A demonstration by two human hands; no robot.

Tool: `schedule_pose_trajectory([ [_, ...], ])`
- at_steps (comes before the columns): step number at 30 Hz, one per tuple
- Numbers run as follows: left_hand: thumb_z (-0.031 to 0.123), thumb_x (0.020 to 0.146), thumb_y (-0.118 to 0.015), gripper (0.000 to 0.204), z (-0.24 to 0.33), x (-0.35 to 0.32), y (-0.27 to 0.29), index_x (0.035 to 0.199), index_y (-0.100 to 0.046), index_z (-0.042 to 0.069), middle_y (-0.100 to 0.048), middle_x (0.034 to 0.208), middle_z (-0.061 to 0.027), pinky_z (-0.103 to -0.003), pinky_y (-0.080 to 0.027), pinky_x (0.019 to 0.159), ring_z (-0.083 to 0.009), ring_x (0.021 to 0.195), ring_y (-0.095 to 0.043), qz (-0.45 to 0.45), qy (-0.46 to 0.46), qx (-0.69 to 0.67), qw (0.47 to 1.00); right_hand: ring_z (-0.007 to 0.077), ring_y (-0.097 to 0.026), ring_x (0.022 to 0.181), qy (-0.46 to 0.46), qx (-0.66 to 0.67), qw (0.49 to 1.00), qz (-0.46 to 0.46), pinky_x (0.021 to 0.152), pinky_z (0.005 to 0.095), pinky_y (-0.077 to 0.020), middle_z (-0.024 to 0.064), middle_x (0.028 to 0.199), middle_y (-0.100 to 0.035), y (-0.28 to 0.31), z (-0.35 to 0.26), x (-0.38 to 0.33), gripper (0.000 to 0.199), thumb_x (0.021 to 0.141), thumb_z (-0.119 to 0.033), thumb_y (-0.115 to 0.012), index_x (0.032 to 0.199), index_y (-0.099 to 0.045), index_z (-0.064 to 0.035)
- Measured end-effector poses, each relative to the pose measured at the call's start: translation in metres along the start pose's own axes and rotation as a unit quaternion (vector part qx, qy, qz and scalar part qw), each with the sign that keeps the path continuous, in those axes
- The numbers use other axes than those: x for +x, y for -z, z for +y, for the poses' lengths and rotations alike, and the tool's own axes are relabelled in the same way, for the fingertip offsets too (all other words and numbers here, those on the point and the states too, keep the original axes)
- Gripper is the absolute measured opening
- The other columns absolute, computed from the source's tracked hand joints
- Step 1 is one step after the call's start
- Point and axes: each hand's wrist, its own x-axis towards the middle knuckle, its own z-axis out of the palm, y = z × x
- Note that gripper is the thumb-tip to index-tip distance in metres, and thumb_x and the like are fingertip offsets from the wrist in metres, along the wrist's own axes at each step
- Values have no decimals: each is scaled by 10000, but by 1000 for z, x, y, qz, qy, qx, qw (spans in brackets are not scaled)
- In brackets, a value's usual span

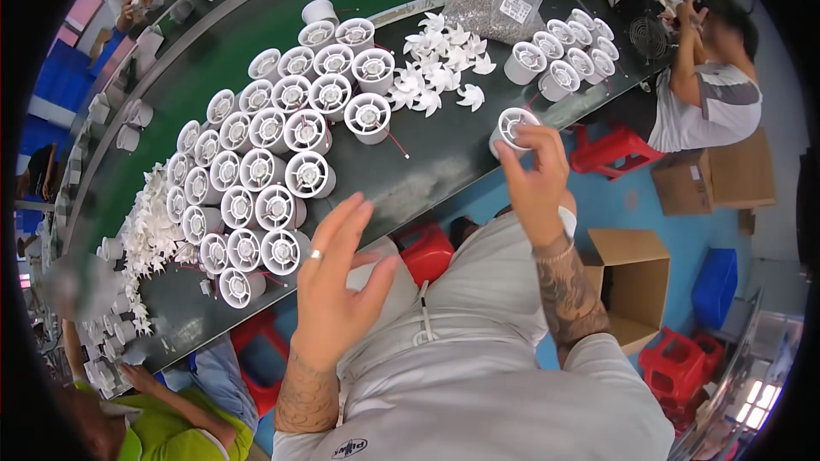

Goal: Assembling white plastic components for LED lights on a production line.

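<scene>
My left hand (342,286), with a ring on one finger, hovers in front of the table edge; its fingers are apart and hold nothing. At the near edge of the dark table, my right hand (540,175) has its thumb and curled fingers on a round white fan housing (515,119) with a spoked top. Its near side is partly hidden by the hand. A large group of the same white housings (265,128) stands to the left, some with thin red wires. White star-shaped fan blades (436,64) lie in a loose pile between that group and a smaller housing group (559,78).
A clear bag of small parts (500,8) stands at the back. More white blades (154,222) are heaped at far left. Co-workers sit at right (713,90), lower left (184,427) and upper left. Red stools (619,152) and an open cardboard box (636,290) are on the blue floor.
</scene>
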Motion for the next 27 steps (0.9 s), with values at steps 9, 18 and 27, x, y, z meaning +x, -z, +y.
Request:
schedule_pose_trajectory([
  [9,-79,778,-633,249,-39,-61,65,1026,-636,-61,-630,1087,-191,-296,-536,704,-220,843,-642,194,-64,127,971,424,-430,1257,137,-334,930,-63,1047,527,-320,157,1227,-569,20,35,77,217,721,-141,-778,875,-661,-44],
  [18,46,923,-556,156,-153,-122,128,1041,-626,-28,-616,975,-30,-204,-436,677,-65,754,-526,554,162,96,811,233,-628,986,77,-20,970,-230,864,334,-481,137,1066,-657,-121,-38,176,236,843,-152,-681,1016,-642,4],
  [27,36,903,-613,187,-169,-121,151,1080,-633,-23,-652,941,-50,-237,-498,734,-99,825,-609,491,275,52,825,245,-635,910,140,-114,820,-544,822,347,-493,170,1053,-649,-304,-48,250,326,799,-210,-695,1034,-646,11],
])
